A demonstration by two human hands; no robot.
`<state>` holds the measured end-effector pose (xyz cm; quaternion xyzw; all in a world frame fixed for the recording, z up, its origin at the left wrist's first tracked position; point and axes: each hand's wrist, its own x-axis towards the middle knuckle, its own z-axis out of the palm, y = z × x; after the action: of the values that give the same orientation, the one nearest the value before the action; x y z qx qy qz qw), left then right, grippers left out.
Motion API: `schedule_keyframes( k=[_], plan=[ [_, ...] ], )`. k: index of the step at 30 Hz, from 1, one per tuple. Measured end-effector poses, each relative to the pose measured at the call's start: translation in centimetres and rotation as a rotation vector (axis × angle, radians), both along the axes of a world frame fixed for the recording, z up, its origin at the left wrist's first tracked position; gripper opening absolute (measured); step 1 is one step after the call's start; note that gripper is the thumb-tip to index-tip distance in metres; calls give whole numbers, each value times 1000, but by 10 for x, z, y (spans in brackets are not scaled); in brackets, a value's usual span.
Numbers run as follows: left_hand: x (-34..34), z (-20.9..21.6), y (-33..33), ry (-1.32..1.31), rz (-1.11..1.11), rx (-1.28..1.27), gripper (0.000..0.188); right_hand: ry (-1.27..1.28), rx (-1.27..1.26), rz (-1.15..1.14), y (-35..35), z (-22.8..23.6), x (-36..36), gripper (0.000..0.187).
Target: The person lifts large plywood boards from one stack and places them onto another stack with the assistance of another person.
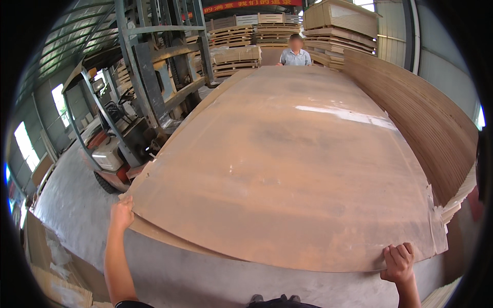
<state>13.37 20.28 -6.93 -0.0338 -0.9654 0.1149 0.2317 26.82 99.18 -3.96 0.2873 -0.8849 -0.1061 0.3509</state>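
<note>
Warehouse bay with a smooth grey floor [169,272] and metal walls. Large brown sheet [287,179] spans the middle of the view, its near edge in front of you, its far edge by a co-worker [295,58]. A lower sheet [160,233] shows beneath its near left edge; whether the two touch farther in cannot be told.

Likely faults, as judged: the broad panel could sag or twist if your two ends rise unevenly, since your grips sit near opposite corners. The lower layer could drag along if it clings underneath. The ragged right border could chip or snag on the neighbouring board stack [411,113]; the left border could knock the forklift [146,72] if the panel swings that way.

Fingers: your left hand [122,211] is clenched on the near left corner, no gap visible. Your right hand [398,263] is curled into a fist over the near edge, toward the right corner, knuckles up; its thumb's placement below is hidden. Farther out, stacked boards [339,23] stand behind the co-worker, whose grip is too small to read.
</note>
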Motion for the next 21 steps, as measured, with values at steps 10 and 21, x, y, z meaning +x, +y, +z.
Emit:
schedule_keyframes(
  k=[10,21],
  plan=[
    [36,7,45,18,-123,-45,33,36,-90,22,48,-4,-14,40],
    [21,-9,24,-84,201,190,51,-60,-38,100,31,-2,-29,39]
  ],
)
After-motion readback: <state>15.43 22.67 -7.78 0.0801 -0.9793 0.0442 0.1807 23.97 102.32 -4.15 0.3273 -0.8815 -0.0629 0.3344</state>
